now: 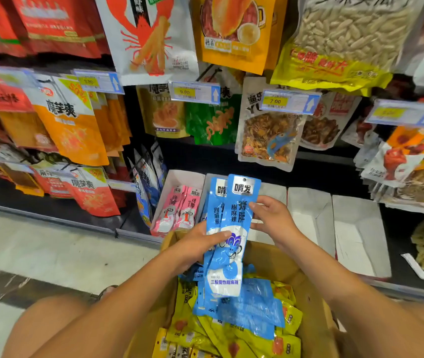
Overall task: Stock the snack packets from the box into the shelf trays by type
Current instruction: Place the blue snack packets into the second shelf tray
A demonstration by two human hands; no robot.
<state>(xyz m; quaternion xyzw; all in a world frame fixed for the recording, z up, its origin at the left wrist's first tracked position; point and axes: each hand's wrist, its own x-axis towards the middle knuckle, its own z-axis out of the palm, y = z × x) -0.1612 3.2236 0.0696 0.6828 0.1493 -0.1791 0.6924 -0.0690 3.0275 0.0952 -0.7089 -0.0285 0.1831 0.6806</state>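
Left hand (198, 245) gripped the blue packets (234, 218) low, right hand (273, 220) pinched their edge higher up, just above the box (283, 267), so I'd square the bunch first, then slide it into what looked like the tray (211, 180) right behind, next to the pink packets (180, 210).

The blue packets (235, 218) hide most of the tray (212, 177) behind them; the box (283, 262) runs off the bottom edge

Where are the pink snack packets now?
Head view, centre-left: the pink snack packets lie in the leftmost white tray, just left of the held blue packets.
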